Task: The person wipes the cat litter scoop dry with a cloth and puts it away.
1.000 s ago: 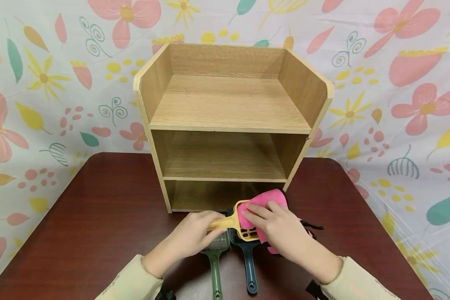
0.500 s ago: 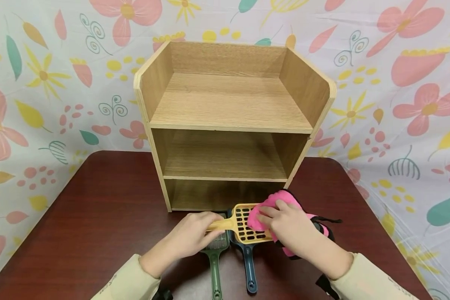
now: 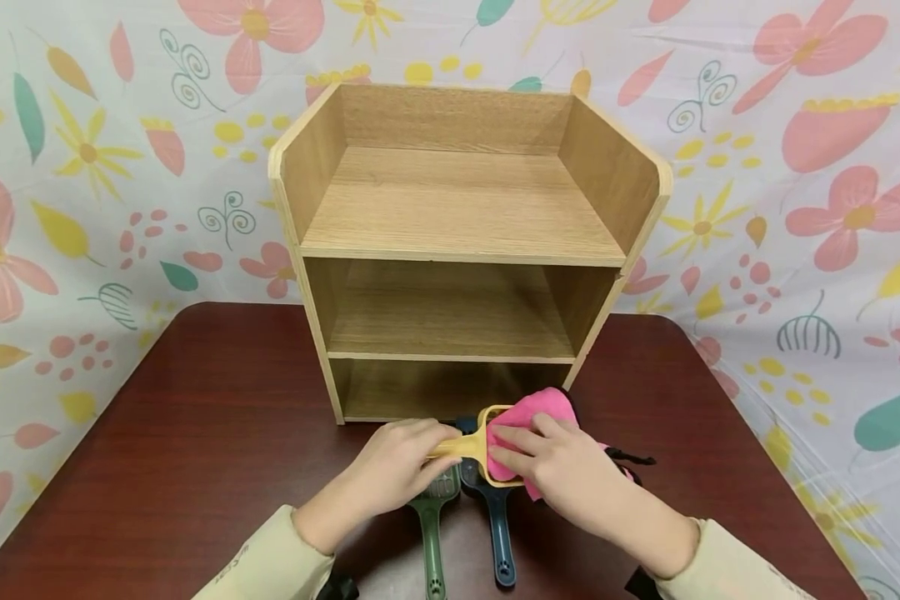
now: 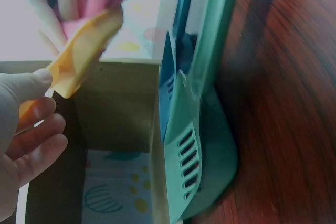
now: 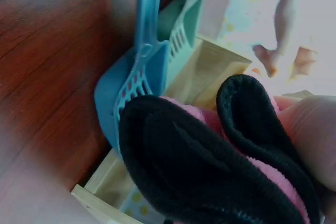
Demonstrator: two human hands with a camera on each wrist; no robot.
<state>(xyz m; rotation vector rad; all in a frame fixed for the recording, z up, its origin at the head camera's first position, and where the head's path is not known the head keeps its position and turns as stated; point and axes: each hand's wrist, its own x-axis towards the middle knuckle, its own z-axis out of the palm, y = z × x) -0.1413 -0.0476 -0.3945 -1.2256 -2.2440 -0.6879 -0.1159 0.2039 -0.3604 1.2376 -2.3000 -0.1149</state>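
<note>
Left hand (image 3: 399, 468): thumb and fingers pinched the handle of the yellow scoop (image 3: 474, 447), whose head reached out past those fingertips to the other hand. Right hand (image 3: 562, 467): from my remote post I read its fingers as bent over the pink cloth (image 3: 537, 408), gripping it and pressing it onto the scoop's head. Its black trim bunched beside the right thumb; I could not tell how firmly that thumb backed the press.

Below both sets of fingers lay the green scoop (image 3: 434, 525) and the blue scoop (image 3: 499, 521), apart from the yellow one in the left wrist view.

Risks, my judgement:
1. Pressure from the right fingers fell well beyond the left pinch, so a hard push could twist the handle in that grip.
2. Bunched cloth could slip from under the right fingertips or catch in the head's slots.
3. A dip of the yellow head could knock the blue scoop beneath, or the shelf (image 3: 450, 360) just ahead of the fingers.
4. The loose black cord (image 3: 632, 457), beyond the right knuckles, could snag.
</note>
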